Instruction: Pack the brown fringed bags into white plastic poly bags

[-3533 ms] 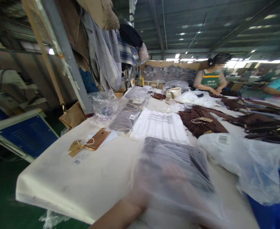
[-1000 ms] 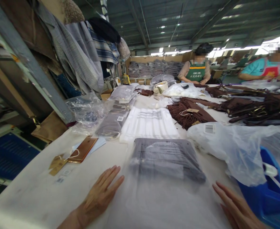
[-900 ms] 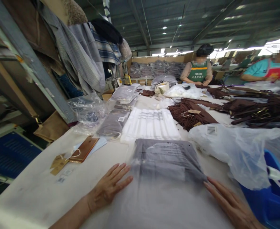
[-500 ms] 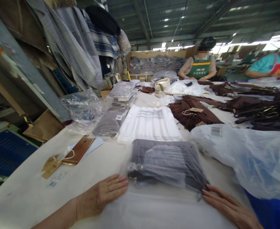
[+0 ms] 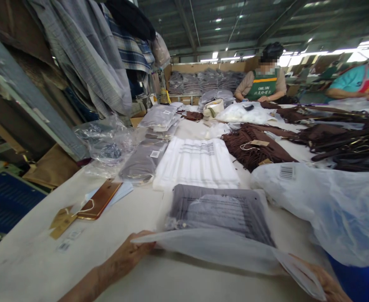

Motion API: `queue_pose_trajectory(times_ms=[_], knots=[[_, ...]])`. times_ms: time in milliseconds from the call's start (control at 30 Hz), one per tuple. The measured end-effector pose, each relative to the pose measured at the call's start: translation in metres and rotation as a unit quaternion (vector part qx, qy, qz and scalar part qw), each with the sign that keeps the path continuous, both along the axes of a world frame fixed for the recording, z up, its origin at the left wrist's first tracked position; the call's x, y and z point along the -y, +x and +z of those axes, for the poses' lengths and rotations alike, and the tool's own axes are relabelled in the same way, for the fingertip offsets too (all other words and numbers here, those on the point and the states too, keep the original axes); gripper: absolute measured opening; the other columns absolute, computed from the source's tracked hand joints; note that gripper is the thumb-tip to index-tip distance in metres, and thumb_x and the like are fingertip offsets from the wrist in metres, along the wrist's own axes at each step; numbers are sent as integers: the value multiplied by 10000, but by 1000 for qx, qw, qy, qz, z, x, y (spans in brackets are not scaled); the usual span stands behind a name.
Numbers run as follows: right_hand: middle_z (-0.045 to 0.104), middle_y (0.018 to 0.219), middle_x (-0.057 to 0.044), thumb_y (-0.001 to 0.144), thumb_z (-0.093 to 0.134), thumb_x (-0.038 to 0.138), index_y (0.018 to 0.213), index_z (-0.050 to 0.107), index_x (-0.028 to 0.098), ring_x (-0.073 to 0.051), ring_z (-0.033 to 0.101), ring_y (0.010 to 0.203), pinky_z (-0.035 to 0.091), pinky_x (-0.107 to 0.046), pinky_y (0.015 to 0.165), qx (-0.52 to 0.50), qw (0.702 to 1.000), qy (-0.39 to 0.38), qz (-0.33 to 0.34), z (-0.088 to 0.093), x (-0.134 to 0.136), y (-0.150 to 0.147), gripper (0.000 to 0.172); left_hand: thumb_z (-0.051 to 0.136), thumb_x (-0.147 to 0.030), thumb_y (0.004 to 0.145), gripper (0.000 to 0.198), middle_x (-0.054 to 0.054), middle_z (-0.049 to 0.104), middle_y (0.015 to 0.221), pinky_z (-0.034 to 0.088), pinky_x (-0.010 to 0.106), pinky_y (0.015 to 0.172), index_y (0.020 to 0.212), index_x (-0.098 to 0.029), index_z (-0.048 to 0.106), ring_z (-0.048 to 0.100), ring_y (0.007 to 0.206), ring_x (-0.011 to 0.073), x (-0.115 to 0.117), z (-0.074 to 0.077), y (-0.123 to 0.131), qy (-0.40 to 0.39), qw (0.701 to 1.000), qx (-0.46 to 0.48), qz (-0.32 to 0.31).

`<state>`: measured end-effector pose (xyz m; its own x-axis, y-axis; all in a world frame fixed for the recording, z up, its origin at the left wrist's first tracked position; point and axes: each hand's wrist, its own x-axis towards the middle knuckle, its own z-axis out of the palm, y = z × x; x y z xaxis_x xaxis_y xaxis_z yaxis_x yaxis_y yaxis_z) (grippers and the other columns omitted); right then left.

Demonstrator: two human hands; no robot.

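A translucent plastic bag lies in front of me with a dark handbag inside it, seen through the film. Printed lines show on the bag's upper face. My left hand pinches the left corner of its near flap, which is lifted off the table. At the opposite corner, my right hand grips the same flap; its fingers are partly hidden behind the film. Just beyond lies a stack of flat white plastic bags.
On the left are a brown phone, kraft tags and bagged grey goods. Brown fringed bags and a large plastic bag lie right, above a blue bin. A co-worker stands across the table.
Both hands have gone from lying flat beside the plastic bag to gripping the corners of its near flap. That flap has been raised and folded away from me, towards the handbag.
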<state>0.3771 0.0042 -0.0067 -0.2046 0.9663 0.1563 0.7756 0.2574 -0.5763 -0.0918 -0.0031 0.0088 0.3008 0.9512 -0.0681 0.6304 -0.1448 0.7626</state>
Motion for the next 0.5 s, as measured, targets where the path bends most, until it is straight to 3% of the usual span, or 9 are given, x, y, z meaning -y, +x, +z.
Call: queue_pose_trajectory(times_ms=[100, 167, 233, 333, 433, 500], knots=[[728, 725, -34, 739, 300, 762, 726, 736, 288, -227, 686, 659, 564, -282, 645, -49, 997, -51, 15, 7, 1, -12, 644, 327, -651, 819, 610, 31, 642, 617, 489, 285, 621, 643, -155, 636, 608, 647, 209, -2, 7, 20, -89, 982, 32, 162], [732, 791, -24, 754, 366, 702, 752, 726, 276, -228, 685, 709, 557, -285, 661, -77, 993, -81, -31, 11, 4, -27, 558, 321, -658, 798, 589, 20, 586, 561, 447, 282, 600, 552, -172, 545, 563, 606, 194, -3, 10, 34, -69, 975, 30, 211], [731, 828, -14, 750, 396, 675, 736, 705, 258, -225, 680, 764, 546, -264, 657, -86, 986, -82, -120, 12, 7, -42, 519, 310, -623, 806, 537, -1, 517, 507, 411, 268, 567, 526, -195, 472, 518, 552, 167, -3, 9, 42, -21, 968, -11, 251], [705, 708, -2, 755, 411, 653, 632, 631, 250, -200, 660, 734, 507, -215, 581, -64, 973, -71, -208, 7, 9, -54, 475, 309, -462, 867, 430, -18, 494, 500, 376, 234, 528, 598, -199, 517, 504, 505, 137, -2, 0, 46, 45, 955, -143, 257], [628, 575, 10, 779, 370, 643, 604, 564, 257, -173, 618, 611, 450, -210, 518, -31, 974, -74, -212, 3, 8, -61, 466, 337, -254, 898, 310, -1, 585, 578, 348, 219, 515, 769, -204, 615, 576, 542, 139, -4, -4, 49, 49, 920, -326, 211], [618, 580, 3, 785, 318, 638, 633, 549, 265, -183, 607, 579, 424, -239, 504, 1, 971, -78, -227, 2, 6, -65, 465, 354, -209, 909, 285, 21, 643, 643, 334, 229, 511, 857, -211, 634, 621, 587, 164, -6, -1, 55, 28, 894, -401, 196]])
